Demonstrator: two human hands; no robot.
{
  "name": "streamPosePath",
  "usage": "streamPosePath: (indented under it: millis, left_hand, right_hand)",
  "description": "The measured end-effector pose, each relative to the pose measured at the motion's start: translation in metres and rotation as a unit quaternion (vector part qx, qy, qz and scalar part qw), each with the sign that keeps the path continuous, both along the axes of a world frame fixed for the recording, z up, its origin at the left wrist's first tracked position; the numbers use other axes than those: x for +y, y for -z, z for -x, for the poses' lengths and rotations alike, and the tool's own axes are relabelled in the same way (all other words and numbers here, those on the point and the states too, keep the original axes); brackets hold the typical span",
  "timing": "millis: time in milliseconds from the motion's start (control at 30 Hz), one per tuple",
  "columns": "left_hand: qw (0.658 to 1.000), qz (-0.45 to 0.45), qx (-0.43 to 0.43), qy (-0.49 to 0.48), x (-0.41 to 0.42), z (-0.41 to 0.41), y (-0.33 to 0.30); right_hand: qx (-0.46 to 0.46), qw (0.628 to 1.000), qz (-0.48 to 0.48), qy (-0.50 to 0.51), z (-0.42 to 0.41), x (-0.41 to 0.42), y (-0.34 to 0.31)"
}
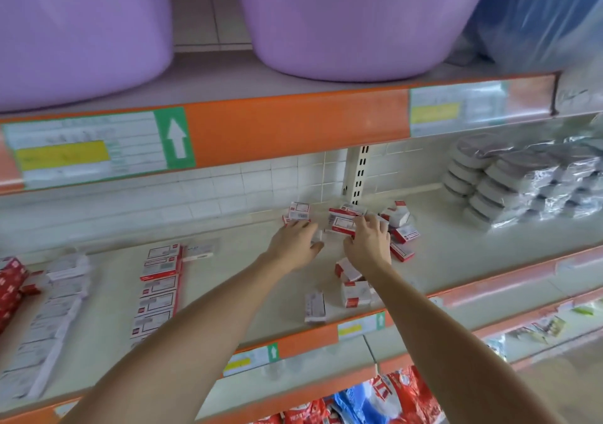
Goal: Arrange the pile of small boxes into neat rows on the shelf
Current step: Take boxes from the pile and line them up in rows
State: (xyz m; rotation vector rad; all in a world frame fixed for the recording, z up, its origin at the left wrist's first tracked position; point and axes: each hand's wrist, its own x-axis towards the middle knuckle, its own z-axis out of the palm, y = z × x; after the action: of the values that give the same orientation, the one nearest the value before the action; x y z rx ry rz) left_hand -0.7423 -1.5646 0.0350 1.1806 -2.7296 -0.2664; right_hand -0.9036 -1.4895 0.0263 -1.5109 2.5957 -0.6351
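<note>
Both forearms reach to the pile of small boxes at the shelf back, left hand and right hand fingers curled over light, stiff cartons, best pinched across their flat faces; grip unclear.

Two bare forearms – no sleeves, watch or rings in view – end in the left hand and right hand.

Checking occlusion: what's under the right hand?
The right hand rests on the box pile, fingers over red-and-white boxes whose edges show around it. Whatever is beneath the palm is covered; a grip cannot be told.
</note>
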Motion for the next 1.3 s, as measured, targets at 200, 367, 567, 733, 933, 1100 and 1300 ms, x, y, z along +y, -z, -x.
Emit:
streamPosePath:
  millis: [200, 367, 567, 733, 933, 1100, 1300]
  left_hand:
    - [0.999, -0.03, 0.014, 0.011, 0.003, 0.033, 0.002]
    - [1.0, -0.008, 0.004, 0.011, 0.003, 0.058, 0.008]
    - [0.999, 0.001, -0.031, 0.011, -0.002, 0.081, 0.016]
    - [0.999, 0.0, -0.041, -0.012, 0.0, 0.088, 0.021]
    - [1.0, 0.007, -0.019, -0.011, -0.001, 0.087, 0.02]
    - [1.0, 0.006, -0.01, -0.016, -0.011, 0.075, 0.023]
    - [0.997, 0.036, 0.024, -0.058, -0.024, 0.055, 0.021]
  right_hand:
    - [-0.012, 0.999, -0.022, 0.034, 0.027, -0.008, 0.007]
    - [-0.026, 0.998, 0.026, 0.043, 0.037, -0.012, 0.022]
    - [-0.031, 0.997, 0.04, 0.053, 0.039, -0.017, 0.031]
    - [-0.011, 0.998, 0.026, 0.058, 0.041, -0.018, 0.037]
    - [-0.009, 0.997, 0.049, 0.061, 0.04, -0.017, 0.038]
    - [-0.047, 0.992, 0.11, 0.047, 0.042, -0.017, 0.035]
    - [-0.114, 0.978, 0.17, -0.046, 0.035, -0.023, 0.032]
